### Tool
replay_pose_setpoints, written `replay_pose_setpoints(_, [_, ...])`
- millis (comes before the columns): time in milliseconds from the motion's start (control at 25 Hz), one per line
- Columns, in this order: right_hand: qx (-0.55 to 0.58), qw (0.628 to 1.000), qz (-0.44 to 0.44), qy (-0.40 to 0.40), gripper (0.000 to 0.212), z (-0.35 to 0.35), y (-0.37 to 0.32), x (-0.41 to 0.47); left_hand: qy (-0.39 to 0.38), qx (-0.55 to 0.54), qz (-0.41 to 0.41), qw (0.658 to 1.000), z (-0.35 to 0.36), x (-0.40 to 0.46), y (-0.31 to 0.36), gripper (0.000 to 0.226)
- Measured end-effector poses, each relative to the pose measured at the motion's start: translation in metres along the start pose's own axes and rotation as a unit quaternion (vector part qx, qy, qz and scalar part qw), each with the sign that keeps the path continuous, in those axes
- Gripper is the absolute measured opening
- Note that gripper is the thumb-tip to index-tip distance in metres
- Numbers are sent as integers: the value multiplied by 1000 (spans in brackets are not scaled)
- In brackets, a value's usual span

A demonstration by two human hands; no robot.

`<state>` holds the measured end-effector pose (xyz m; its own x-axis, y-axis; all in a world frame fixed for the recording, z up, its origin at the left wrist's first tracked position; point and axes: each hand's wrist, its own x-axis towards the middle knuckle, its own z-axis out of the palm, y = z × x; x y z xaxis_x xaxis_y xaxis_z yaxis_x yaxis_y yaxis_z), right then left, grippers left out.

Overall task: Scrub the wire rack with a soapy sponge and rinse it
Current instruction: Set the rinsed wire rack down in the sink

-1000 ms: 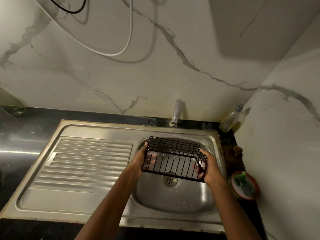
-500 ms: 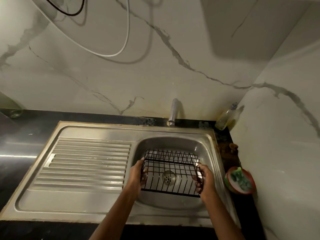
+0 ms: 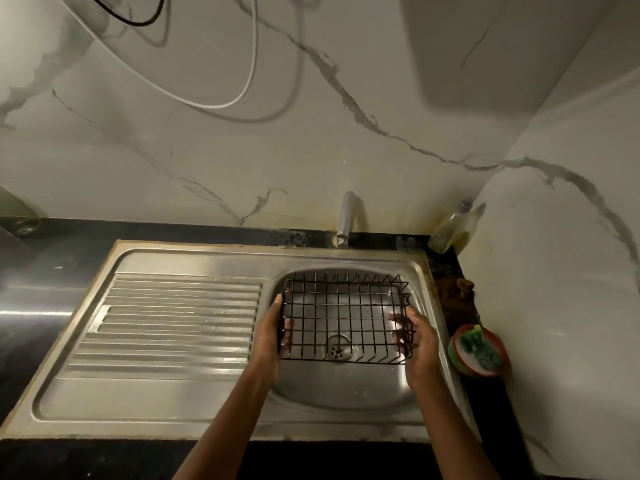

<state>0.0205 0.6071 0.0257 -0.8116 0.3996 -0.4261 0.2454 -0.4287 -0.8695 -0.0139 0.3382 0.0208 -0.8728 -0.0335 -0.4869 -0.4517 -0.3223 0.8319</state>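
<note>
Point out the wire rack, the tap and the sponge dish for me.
wire rack (image 3: 346, 317), head view, middle of its grid.
tap (image 3: 346, 216), head view, its spout.
sponge dish (image 3: 500, 358), head view, right rim.

No legible text, label, brand, number or sign is showing on any surface. The bottle (image 3: 450, 226) at the far right is bearing no readable label; the dim lighting is blurring any fine print.
</note>
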Motion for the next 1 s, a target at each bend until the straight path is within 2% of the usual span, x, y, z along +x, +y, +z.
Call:
replay_pose_setpoints(80, [-3,1000,0,2,40,4,0,6,21,15,2,1000,3,4,2,42])
replay_pose_setpoints(200, [-84,989,115,49,36,8,7,11,51,27,-128,990,11,4,0,41])
replay_pose_setpoints(240, [-80,989,109,57,35,5,11,11,52,29,-122,991,9,2,-3,40])
replay_pose_setpoints(360, [-18,999,16,27,34,-3,7,5,35,12,-44,998,9,-4,-3,39])
replay_pose_setpoints(400, [-17,999,21,28,36,-3,8,5,47,18,-46,998,8,-3,-4,41])
replay_pose_setpoints(520, [-72,985,136,76,34,-3,13,8,69,33,-135,988,11,4,-15,47])
replay_pose_setpoints(560, [-68,986,132,78,30,-6,14,8,66,36,-124,989,11,4,-18,48])
replay_pose_setpoints(680, [18,999,38,33,25,-12,8,9,50,31,-28,998,9,2,-17,52])
replay_pose_setpoints(840, [-40,986,130,91,28,-8,17,12,73,33,-106,991,6,6,-29,62])
replay_pose_setpoints(920, [-1,994,84,70,22,-11,15,12,60,13,-74,995,7,3,-27,53])
replay_pose_setpoints(1000, [39,998,32,33,28,-13,10,14,48,-2,-29,998,6,0,-20,45])
